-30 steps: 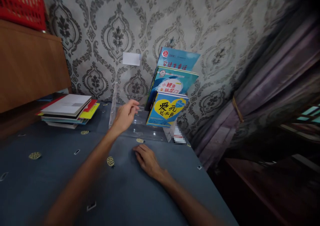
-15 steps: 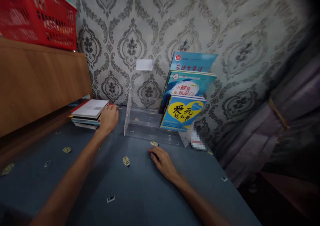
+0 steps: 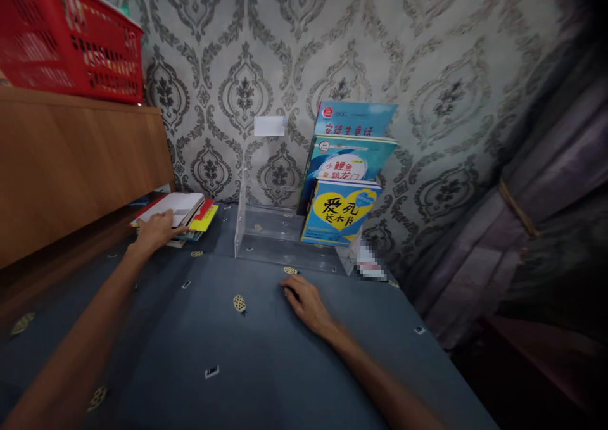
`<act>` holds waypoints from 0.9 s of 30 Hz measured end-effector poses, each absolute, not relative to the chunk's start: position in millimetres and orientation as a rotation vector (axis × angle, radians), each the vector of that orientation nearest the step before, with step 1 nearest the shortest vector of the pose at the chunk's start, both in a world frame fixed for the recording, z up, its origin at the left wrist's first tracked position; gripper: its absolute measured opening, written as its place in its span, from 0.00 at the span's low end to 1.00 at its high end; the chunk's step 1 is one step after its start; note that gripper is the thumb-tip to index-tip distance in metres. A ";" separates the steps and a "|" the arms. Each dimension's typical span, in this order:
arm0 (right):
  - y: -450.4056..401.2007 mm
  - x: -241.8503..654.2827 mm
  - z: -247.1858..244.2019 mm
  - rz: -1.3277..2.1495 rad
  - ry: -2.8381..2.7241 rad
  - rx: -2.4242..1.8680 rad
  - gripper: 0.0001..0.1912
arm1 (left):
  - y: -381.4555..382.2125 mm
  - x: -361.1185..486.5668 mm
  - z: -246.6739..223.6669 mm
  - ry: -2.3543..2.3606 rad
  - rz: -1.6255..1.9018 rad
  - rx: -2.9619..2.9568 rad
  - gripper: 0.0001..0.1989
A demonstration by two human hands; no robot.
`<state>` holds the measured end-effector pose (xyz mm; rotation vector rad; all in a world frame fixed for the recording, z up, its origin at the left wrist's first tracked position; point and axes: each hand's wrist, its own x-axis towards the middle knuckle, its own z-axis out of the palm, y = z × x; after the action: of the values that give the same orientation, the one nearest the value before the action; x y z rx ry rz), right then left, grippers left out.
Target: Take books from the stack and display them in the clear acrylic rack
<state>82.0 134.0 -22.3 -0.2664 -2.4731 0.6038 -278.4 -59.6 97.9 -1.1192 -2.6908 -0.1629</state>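
Note:
My left hand [image 3: 154, 228] lies at the near edge of a stack of books [image 3: 178, 207], fingers reaching over the white top cover and thumb held apart at the right. Red and yellow covers jut from the stack's right side. My right hand [image 3: 306, 303] rests on the tabletop with its fingers loosely curled in, and nothing shows in them. In front of it stands a clear acrylic book rack [image 3: 241, 224]. At the rack's right end, a blue book with a yellow heart [image 3: 339, 211] leans before a teal book [image 3: 356, 154] and a taller blue one [image 3: 354, 118].
On a wooden cabinet [image 3: 85, 164] at the left sits a red plastic basket [image 3: 99, 63]. Patterned wallpaper covers the wall behind the blue-grey tablecloth [image 3: 266, 373]. A tied curtain [image 3: 513, 221] hangs at the right, past the table's edge. A white label [image 3: 269, 126] is behind the rack.
My left hand has moved left and nearer, from the right side of the book stack to its front edge. The red and yellow covers now show. My right hand stays put.

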 end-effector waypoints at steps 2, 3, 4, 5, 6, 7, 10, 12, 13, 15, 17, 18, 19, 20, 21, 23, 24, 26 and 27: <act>135.2 81.7 -24.7 0.608 -2.471 -0.258 0.10 | -61.4 -277.4 99.4 -2.685 -0.091 -1.133 0.28; 135.7 81.4 -25.8 0.610 -2.471 -0.252 0.10 | -62.1 -277.5 99.8 -2.685 -0.050 -1.131 0.26; 136.3 81.1 -26.9 0.612 -2.467 -0.247 0.10 | -62.9 -278.1 100.1 -2.685 -0.012 -1.126 0.24; 136.7 80.8 -27.6 0.613 -2.464 -0.244 0.10 | -63.9 -278.8 100.3 -2.681 0.020 -1.121 0.23; 136.9 80.6 -28.2 0.612 -2.464 -0.242 0.10 | -65.1 -279.5 100.2 -2.672 0.041 -1.121 0.22; 137.1 80.4 -28.4 0.611 -2.465 -0.243 0.10 | -66.6 -280.0 100.1 -2.660 0.053 -1.128 0.22; 137.0 80.5 -28.2 0.607 -2.475 -0.250 0.10 | -72.3 -278.0 99.8 -2.615 0.060 -1.164 0.23; 137.0 80.6 -28.0 0.601 -2.479 -0.254 0.10 | -76.1 -272.1 100.0 -2.589 0.064 -1.177 0.24; 137.0 80.6 -28.1 0.599 -2.480 -0.254 0.10 | -77.6 -267.7 100.4 -2.577 0.075 -1.178 0.24; 137.3 80.4 -28.6 0.597 -2.486 -0.252 0.10 | -79.8 -256.2 101.6 -2.561 0.107 -1.176 0.24; 137.8 79.9 -29.5 0.595 -2.490 -0.251 0.10 | -80.7 -242.5 103.3 -2.559 0.154 -1.168 0.23; 138.1 79.7 -30.0 0.593 -2.489 -0.253 0.11 | -80.8 -235.4 104.1 -2.558 0.178 -1.167 0.23; 138.4 79.5 -30.4 0.592 -2.486 -0.254 0.10 | -80.6 -228.4 104.9 -2.558 0.201 -1.166 0.23; 138.7 79.4 -30.8 0.591 -2.483 -0.256 0.10 | -80.4 -221.6 105.4 -2.558 0.225 -1.165 0.22; 138.9 79.4 -31.1 0.592 -2.481 -0.256 0.10 | -80.0 -215.2 105.5 -2.565 0.251 -1.168 0.22; 139.3 79.5 -31.4 0.595 -2.483 -0.255 0.11 | -79.1 -203.6 104.3 -2.594 0.297 -1.178 0.20; 139.4 79.7 -31.4 0.596 -2.487 -0.254 0.11 | -78.6 -198.4 102.7 -2.611 0.317 -1.184 0.20; 139.5 80.0 -31.5 0.597 -2.491 -0.253 0.11 | -77.7 -188.5 97.6 -2.633 0.331 -1.215 0.18; 139.5 80.1 -31.6 0.597 -2.492 -0.253 0.10 | -77.3 -183.5 94.4 -2.641 0.326 -1.236 0.18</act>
<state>80.1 139.5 -31.6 -0.2533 -2.4924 0.5966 -183.5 -77.3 94.4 -1.2357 -2.6412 0.3257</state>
